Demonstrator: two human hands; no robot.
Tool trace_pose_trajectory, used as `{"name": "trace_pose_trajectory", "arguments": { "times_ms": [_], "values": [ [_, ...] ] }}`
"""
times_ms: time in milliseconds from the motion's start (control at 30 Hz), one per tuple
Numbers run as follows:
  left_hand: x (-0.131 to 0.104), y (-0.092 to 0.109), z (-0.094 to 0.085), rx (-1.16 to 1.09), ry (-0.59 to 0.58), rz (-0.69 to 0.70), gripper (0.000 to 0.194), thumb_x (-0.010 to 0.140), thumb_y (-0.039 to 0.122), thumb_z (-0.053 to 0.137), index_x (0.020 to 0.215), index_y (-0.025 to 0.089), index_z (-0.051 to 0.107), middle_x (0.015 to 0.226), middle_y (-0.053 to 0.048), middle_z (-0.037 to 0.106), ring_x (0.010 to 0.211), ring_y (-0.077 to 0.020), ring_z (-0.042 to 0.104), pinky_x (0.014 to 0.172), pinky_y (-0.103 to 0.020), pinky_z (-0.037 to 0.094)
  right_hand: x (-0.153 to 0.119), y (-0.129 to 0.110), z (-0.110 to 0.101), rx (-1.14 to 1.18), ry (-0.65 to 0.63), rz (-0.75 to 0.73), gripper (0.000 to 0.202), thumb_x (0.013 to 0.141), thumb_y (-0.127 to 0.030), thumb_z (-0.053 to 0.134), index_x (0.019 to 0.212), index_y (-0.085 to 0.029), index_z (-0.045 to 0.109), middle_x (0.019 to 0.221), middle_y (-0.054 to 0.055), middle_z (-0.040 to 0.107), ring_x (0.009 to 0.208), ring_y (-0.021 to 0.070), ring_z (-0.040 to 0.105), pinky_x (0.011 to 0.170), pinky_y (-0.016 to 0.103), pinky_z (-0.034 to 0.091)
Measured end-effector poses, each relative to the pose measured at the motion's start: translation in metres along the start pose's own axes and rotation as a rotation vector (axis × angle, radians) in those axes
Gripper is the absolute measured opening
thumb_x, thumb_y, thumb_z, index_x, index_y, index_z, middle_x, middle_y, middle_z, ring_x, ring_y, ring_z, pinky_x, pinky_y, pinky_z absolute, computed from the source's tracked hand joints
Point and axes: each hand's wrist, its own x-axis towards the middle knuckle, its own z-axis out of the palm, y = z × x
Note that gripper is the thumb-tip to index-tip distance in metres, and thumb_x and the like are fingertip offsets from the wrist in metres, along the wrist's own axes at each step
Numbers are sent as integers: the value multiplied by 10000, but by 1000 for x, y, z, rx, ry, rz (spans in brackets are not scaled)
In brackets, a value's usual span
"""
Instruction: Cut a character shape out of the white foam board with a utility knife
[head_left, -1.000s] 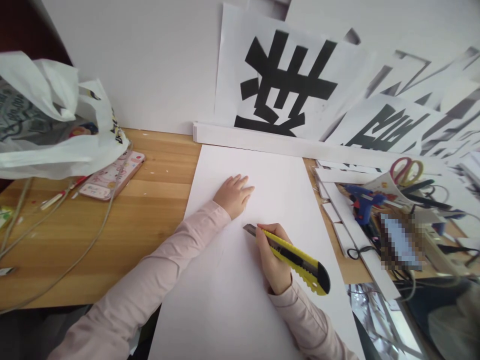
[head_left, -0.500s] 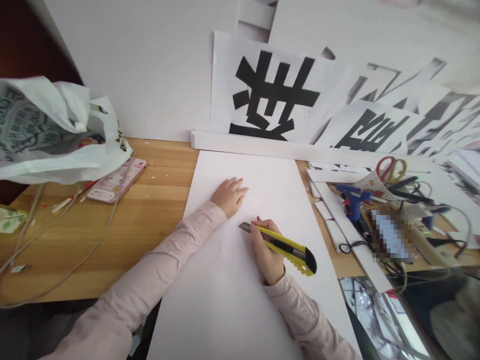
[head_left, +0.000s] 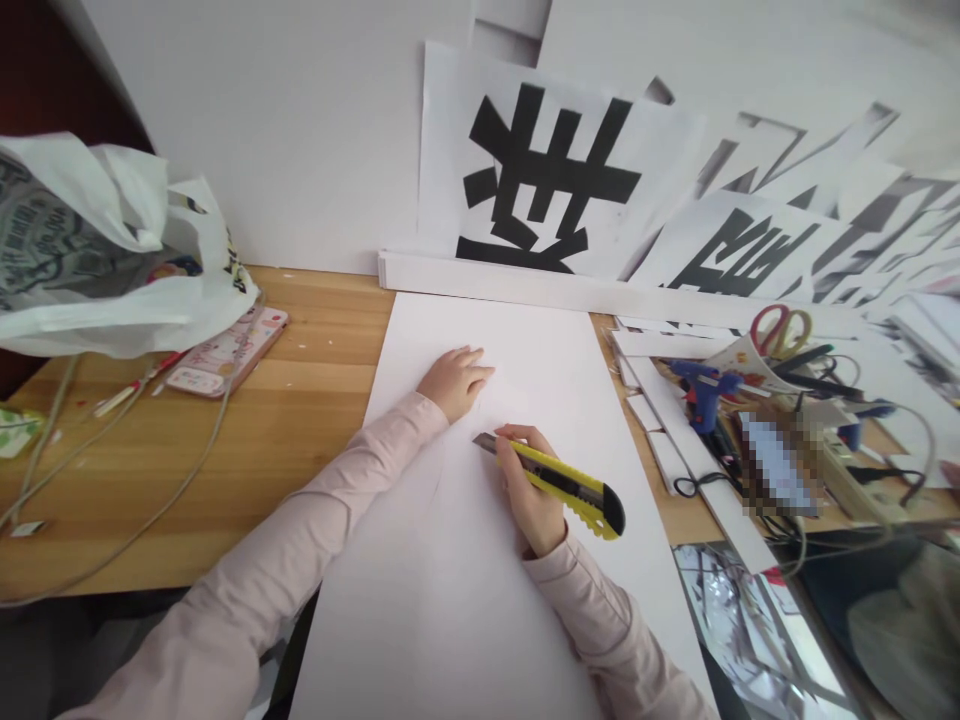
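Observation:
A long white board (head_left: pixel 420 620) lies over the wooden table and reaches past its near edge. My left hand (head_left: pixel 454 384) rests on the board, fingers stretched out and apart, holding nothing. In my right hand (head_left: pixel 534 500) is a yellow and black utility knife (head_left: pixel 571 478), its blade out and pointing left, just below my left hand. I cannot tell whether the blade tip touches the board. A faint line shows on the white surface to the left of the blade.
A white plastic bag (head_left: pixel 112 250) and a pink phone (head_left: pixel 229 350) are on the wooden table (head_left: pixel 300 450) at left, with loose cables. At right lie a blue glue gun (head_left: pixel 705 390), scissors (head_left: pixel 780 330) in a cup and white strips (head_left: pixel 697 460). Printed sheets (head_left: pixel 577 180) lean at the back.
The whole view has shifted slightly. The knife stays in my right hand, and my left hand remains on the board with little visible movement.

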Motion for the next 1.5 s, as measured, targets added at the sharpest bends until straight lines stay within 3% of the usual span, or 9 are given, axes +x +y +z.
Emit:
{"name": "trace_pose_trajectory", "arguments": {
  "times_ms": [300,400,533,733,900,1033,1167,1367,1500],
  "values": [
    [4,-20,-14,32,-87,149,461,851,440,694,1267,241,696,1456,-102,563,1304,-296,529,1126,-468,404,-10,-12,9,-33,187,48,265,832,-465,691,889,-220,607,649,-23,638,606,153,626,627,289,520],
    [0,-14,-15,76,-122,149,493,895,450,642,1334,226,650,1516,-121,498,1380,-314,465,1163,-483,366,-13,-12,19,-18,259,-16,200,843,-374,681,837,-238,535,557,-81,560,548,126,590,914,395,557],
    [-1,-11,-16,128,-113,155,492,973,420,512,1421,223,568,1574,-131,417,1440,-314,404,1199,-493,327,-16,-9,27,-47,203,-131,123,852,-244,645,836,-245,523,523,-128,476,470,91,488,1160,472,424],
    [1,-13,-17,121,-130,156,489,979,395,490,1424,209,566,1581,-136,404,1452,-322,389,1218,-483,300,-17,-11,29,-123,144,-137,132,845,-179,636,846,-252,526,509,-144,448,430,81,440,1204,473,383],
    [2,-13,-17,95,-122,154,478,978,384,483,1413,208,576,1574,-137,414,1451,-323,388,1209,-497,310,-18,-9,28,-185,143,-118,136,830,-158,650,878,-248,560,515,-138,469,482,96,583,1197,466,390],
    [3,-15,-15,83,-93,178,470,972,383,488,1397,208,588,1556,-139,439,1429,-325,413,1189,-511,336,-22,-6,27,-258,148,-103,110,847,-166,644,907,-243,594,570,-77,573,877,194,769,1051,385,541],
    [2,-16,-13,73,-63,190,460,968,366,493,1380,193,602,1538,-156,456,1412,-334,427,1173,-525,351,-23,-7,28,-292,189,-113,112,832,-172,669,895,-236,603,721,-4,697,1224,246,658,876,269,603],
    [3,-15,-15,67,-68,179,448,965,346,497,1371,193,609,1534,-151,462,1408,-332,431,1172,-526,355,-24,-6,32,-248,274,-100,64,855,-189,658,873,-220,605,778,31,722,1230,239,651,802,215,586],
    [3,-13,-17,59,-85,161,445,966,340,499,1373,195,608,1536,-145,461,1412,-323,428,1174,-522,358,-22,-5,33,-188,372,-93,84,843,-203,674,873,-217,597,733,20,717,1071,246,738,897,318,586]
  ]
}}
